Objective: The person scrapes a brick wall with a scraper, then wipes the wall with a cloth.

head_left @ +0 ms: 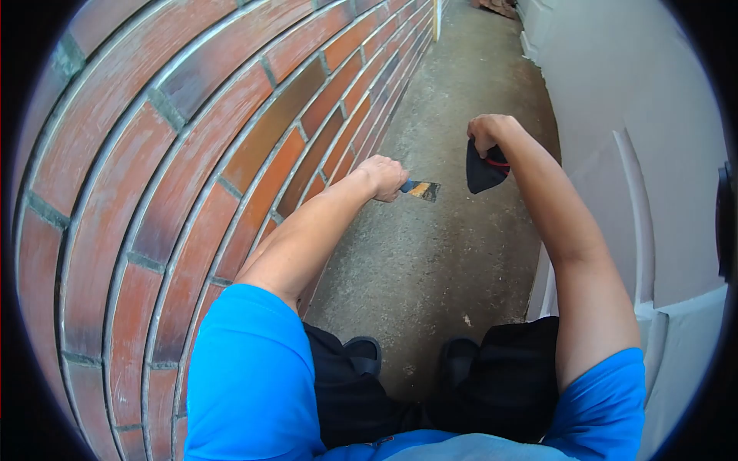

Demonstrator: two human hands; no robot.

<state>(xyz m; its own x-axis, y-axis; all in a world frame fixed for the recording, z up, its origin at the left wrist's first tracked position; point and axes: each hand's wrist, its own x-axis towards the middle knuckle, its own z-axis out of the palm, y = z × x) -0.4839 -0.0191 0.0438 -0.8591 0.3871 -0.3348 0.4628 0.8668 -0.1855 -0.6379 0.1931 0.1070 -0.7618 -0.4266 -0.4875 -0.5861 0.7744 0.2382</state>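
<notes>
My left hand (384, 178) is closed around the blue handle of a putty knife (425, 190). Its flared blade, patched yellowish and dark, points right over the concrete floor, near the foot of the brick wall (265, 177). Out in front on the right, my right hand (492, 132) pinches a black cloth item (484, 170) with a red edge. The cloth hangs down in a pointed shape, and its exact kind does not show. A gap of floor separates the two hands. The fingers of my left hand are partly hidden behind its back.
A narrow concrete floor (415, 261) runs ahead between the brick wall and a pale grey-white wall (630, 100) on the right. My dark shoes (363, 355) stand below. At the far end lies a reddish-brown object (498, 7). A dark object (725, 223) sits at the right edge.
</notes>
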